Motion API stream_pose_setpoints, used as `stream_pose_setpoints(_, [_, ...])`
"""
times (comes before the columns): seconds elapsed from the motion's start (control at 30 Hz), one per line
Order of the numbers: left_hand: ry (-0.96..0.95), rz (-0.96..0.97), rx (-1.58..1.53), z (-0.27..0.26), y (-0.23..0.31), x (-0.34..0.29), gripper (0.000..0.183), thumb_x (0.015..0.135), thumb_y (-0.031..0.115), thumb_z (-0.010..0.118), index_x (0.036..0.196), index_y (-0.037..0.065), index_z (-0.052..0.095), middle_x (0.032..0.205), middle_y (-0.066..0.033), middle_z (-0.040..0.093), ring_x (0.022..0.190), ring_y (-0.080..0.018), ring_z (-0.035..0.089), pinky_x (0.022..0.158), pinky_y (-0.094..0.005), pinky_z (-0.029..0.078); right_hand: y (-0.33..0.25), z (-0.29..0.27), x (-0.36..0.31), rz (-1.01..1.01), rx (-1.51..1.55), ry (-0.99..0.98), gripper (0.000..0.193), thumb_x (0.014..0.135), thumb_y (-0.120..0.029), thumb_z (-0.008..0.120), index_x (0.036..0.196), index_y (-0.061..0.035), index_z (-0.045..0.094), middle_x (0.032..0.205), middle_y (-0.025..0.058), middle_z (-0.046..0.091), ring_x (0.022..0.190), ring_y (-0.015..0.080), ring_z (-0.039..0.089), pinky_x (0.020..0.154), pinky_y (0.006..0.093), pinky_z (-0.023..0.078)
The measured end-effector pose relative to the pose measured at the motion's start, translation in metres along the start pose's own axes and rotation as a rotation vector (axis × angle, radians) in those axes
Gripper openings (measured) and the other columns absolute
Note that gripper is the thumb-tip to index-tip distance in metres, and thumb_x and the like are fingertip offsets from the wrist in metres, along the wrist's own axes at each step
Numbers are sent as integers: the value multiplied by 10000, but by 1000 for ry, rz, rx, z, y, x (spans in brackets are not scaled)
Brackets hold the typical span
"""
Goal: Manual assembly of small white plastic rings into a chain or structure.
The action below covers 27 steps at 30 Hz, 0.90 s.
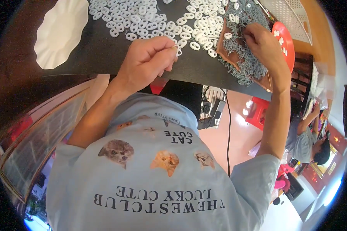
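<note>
At the table's near edge my left hand (148, 61) is closed, thumb and finger pinching a small white oval two-hole plastic piece (179, 53). My right hand (263, 44) reaches into a heap of small grey-blue rod-like pieces (245, 69), its fingers curled together. Whatever those fingertips hold, if anything, is hidden. Many more white two-hole pieces (206, 29) lie loose on the dark table (98, 54) beyond and between my hands. The grey heap rests on a brown sheet (230, 57) with a raised edge.
A white scalloped dish (61, 34) stands at the far left. Right of my right wrist is a red plate (287, 54) with a few white pieces on it. Below the table are a red stool (258, 113) and a black cable (229, 131). Another person (306, 140) sits at the right.
</note>
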<state>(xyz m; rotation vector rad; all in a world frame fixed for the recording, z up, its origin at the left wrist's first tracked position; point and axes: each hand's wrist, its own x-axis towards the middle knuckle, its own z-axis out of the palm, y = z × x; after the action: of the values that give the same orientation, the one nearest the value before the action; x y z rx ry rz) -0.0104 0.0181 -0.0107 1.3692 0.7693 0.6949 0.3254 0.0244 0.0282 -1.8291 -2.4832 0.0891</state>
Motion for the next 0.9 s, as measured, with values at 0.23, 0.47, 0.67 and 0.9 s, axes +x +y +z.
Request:
stream_pose_setpoints(0.23, [32,21,-140,2,7,-3,204,924,172,525,817,21,611,694,-3,601,568,-32,508,491,-191,380,-30,-26,-7,158,259,2,129,888,-104,585,930,16,567,723,92,577,661,144,544,624,289,442])
stream_pose_setpoints(0.47, [-82,-4,-308,21,27,20,228,891,196,545,772,15,617,664,-10,598,540,-62,547,463,-210,397,-106,-36,-6,160,628,64,62,847,-28,607,884,6,570,724,59,549,659,148,527,590,276,433])
stream_pose_setpoints(0.67, [-62,-16,-331,29,36,33,222,857,183,529,744,9,610,641,-28,590,538,-75,558,471,-220,410,-118,-31,-5,72,525,144,86,803,-30,628,855,-5,565,772,163,584,678,338,595,597,380,472])
stream_pose_setpoints(0.9, [-62,-38,-331,33,30,35,244,856,204,525,741,5,607,659,-30,594,535,-78,566,466,-216,408,-116,-30,-7,90,552,140,79,849,-12,632,894,-10,567,661,1,483,593,67,430,531,240,372])
